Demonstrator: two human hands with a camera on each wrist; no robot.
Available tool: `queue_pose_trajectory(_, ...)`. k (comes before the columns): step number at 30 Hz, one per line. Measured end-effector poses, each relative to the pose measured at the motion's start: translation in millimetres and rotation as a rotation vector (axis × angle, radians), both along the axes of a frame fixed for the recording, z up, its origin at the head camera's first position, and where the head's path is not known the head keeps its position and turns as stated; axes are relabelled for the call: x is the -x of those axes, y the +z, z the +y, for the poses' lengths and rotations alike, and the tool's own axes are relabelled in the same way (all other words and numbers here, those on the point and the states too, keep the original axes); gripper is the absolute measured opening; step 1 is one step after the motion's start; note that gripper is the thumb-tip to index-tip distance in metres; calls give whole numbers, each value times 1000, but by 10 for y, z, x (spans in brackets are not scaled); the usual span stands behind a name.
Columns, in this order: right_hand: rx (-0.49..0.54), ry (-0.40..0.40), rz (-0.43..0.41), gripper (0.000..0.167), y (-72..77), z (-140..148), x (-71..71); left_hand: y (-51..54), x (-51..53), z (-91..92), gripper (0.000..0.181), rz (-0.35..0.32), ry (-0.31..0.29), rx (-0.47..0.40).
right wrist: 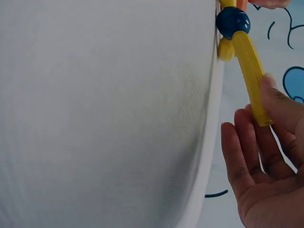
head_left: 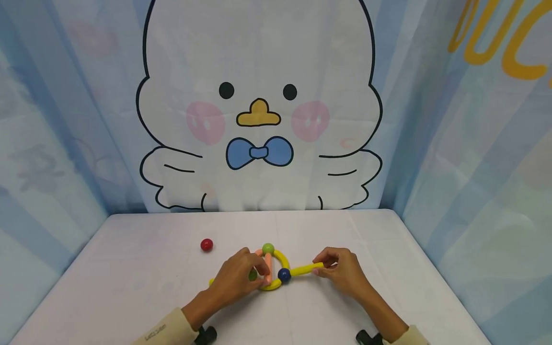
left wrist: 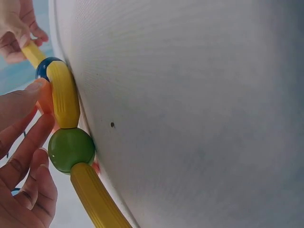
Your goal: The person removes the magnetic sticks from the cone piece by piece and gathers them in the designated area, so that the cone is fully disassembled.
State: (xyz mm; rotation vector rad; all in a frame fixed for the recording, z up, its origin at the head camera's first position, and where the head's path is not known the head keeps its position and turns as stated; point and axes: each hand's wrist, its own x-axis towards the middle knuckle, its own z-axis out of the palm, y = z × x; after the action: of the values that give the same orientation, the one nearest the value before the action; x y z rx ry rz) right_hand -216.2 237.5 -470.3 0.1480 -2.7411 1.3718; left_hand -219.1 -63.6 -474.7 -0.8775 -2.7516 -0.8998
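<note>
My right hand [head_left: 345,272] pinches the free end of a straight yellow rod [head_left: 305,269] between thumb and fingers. The rod's other end meets a dark blue ball [head_left: 284,275]. Two curved yellow rods also join that ball; the far one [head_left: 283,258] leads to a light green ball [head_left: 268,248]. Inside the ring, my left hand [head_left: 237,274] pinches an orange rod [left wrist: 45,97] with thumb and fingertips. Under the left hand sits a darker green ball [left wrist: 71,150], between the near curved rod [left wrist: 65,95] and another yellow rod [left wrist: 99,197]. The left hand partly hides the ring's left side.
A loose red ball [head_left: 207,245] lies on the white table [head_left: 336,316], beyond the left hand. Printed curtains [head_left: 258,187] stand behind the table and along both sides.
</note>
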Motion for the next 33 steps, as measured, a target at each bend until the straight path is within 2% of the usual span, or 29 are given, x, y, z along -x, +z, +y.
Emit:
queue_pose_trajectory(10, -165, 84, -26, 22, -29, 25, -4, 6, -2, 1, 15, 5, 4, 0)
queue_pose_trajectory(13, -216, 100, -9, 23, -32, 2, -11, 0, 1, 3, 14, 8, 3, 3)
queue_pose_trajectory(19, -286, 76, 9, 26, -19, -68, -30, 4, -6, 2, 14, 6, -4, 10)
queue_pose_trajectory(23, -336, 49, 18, 26, -11, -119, -52, 24, -13, -10, 14, 20, 6, 56)
queue_pose_trajectory(28, -360, 48, 64, 25, 0, -208, -74, 76, -48, -87, 23, 37, 32, 115)
queue_pose_trajectory(33, -323, 82, 117, 26, 38, -327, -85, 120, -77, -212, 29, 51, 76, 94)
